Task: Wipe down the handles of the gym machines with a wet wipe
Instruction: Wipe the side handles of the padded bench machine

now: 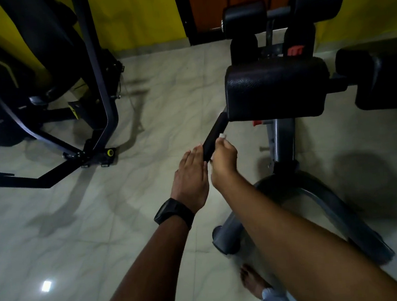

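Observation:
A black foam handle (214,136) sticks out low on the left side of a padded gym machine (277,89). My right hand (224,163) is curled around the near end of the handle with a white wet wipe (222,137) showing at the fingertips. To the left of the handle my left hand (191,175) lies with straight fingers, its fingertips touching the handle's near end. A black watch is on my left wrist.
A second black machine (41,92) with a yellow-capped foot stands at the left on the tiled floor (78,222). Roller pads (281,9) and another black pad (379,72) sit behind and to the right. The grey curved base (319,206) and my bare foot (252,283) are below.

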Available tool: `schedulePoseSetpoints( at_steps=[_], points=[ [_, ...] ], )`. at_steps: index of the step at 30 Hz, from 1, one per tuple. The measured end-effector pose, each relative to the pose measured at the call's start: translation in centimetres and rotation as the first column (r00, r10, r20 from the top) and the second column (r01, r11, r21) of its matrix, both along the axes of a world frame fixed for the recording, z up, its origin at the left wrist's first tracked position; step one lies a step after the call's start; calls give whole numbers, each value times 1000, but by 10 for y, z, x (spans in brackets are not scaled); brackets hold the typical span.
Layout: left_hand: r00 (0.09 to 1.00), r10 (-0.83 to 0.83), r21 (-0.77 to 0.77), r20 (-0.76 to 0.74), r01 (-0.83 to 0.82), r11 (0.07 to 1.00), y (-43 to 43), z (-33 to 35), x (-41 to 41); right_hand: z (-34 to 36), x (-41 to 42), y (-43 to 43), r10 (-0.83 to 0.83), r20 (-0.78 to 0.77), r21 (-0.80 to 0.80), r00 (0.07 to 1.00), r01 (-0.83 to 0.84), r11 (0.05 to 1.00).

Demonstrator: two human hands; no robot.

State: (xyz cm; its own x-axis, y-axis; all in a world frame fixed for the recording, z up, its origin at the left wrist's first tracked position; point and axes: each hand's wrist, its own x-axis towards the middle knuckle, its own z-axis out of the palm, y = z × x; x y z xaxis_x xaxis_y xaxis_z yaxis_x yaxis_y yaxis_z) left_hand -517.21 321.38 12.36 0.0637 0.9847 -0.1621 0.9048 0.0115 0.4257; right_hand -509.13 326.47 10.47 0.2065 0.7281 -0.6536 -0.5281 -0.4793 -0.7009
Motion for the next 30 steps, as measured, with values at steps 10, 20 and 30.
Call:
schedulePoseSetpoints(
  at_steps=[10, 20, 30],
  points=[
    [999, -26, 10, -44, 26, 1000, -15, 6, -5, 6, 6, -8, -18, -476, -74, 879, -20, 997],
    [995, -4, 35, -104, 7, 999, -29, 15, -1, 15, 19, -41, 204, 446, 152, 872, -298, 942],
    [993, -109, 83, -46, 113, 990, -10, 57, 70, 58, 105, -37, -13, 507, 223, 862, -117, 968]
  ],
)
